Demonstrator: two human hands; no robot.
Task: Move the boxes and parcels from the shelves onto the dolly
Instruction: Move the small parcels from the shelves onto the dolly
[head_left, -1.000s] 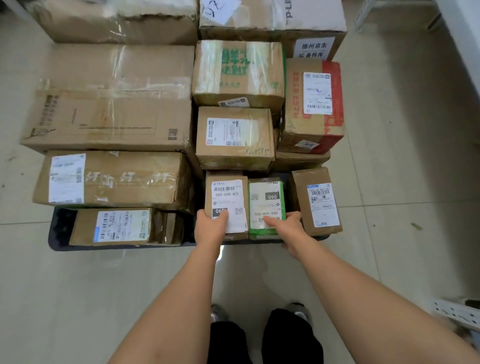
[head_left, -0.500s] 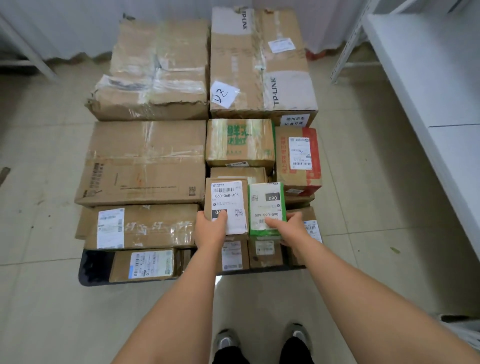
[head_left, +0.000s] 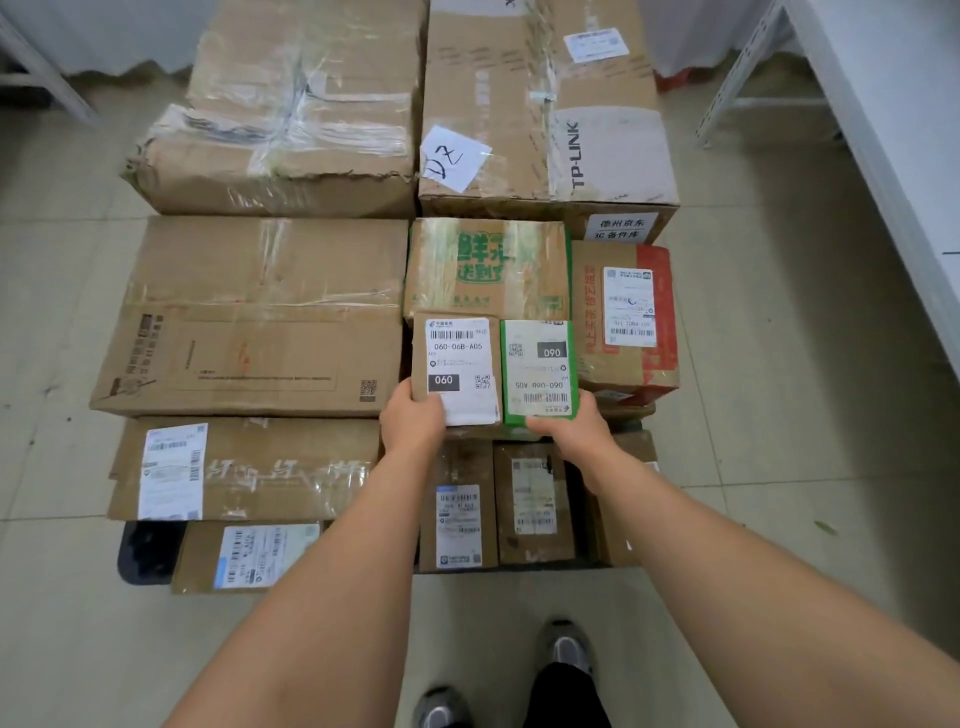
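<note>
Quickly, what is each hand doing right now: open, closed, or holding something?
Left hand: grips the near end of the brown parcel.
Right hand: grips the near end of the green parcel.

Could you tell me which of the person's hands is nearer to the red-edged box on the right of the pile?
Right. The right hand grips the green parcel, just beside the red-edged box; the left hand holds the brown parcel, farther away.

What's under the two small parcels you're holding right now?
Both hands, left and right, hold the brown parcel and green parcel over a stack. Only a sliver of cardboard shows beneath; the box top is covered. Two labelled boxes stand nearer.
</note>
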